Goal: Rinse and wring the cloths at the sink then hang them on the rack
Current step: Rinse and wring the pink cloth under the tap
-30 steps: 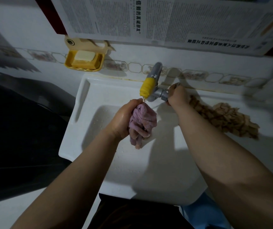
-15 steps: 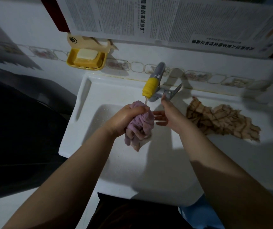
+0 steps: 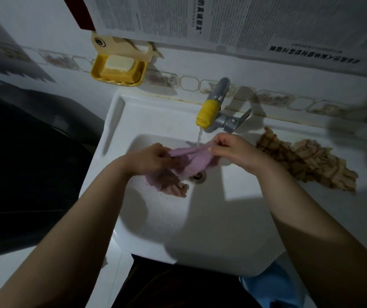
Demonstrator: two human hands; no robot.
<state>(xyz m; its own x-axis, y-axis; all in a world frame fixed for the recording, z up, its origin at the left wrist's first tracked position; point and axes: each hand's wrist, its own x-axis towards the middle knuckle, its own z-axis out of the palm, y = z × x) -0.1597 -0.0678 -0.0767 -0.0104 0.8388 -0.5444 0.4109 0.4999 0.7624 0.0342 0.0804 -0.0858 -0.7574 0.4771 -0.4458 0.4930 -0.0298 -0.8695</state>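
A pink cloth (image 3: 197, 160) is stretched between both hands over the white sink (image 3: 211, 218), under a thin stream of water from the tap (image 3: 213, 112) with a yellow nozzle. My left hand (image 3: 151, 160) grips its left end, and my right hand (image 3: 231, 150) pinches its right end. Part of the cloth hangs down toward the drain (image 3: 199, 176). A brown checked cloth (image 3: 304, 161) lies crumpled on the sink's right ledge.
A yellow soap dish (image 3: 117, 70) with a bar of soap hangs on the tiled wall at the back left. Newspaper sheets (image 3: 244, 21) cover the wall above. A dark surface (image 3: 22, 163) lies left of the sink. Something blue (image 3: 271, 285) sits below the sink's front.
My right hand left the tap handle and came to the pink cloth. Water now runs. The bunched cloth has been spread out between both hands.
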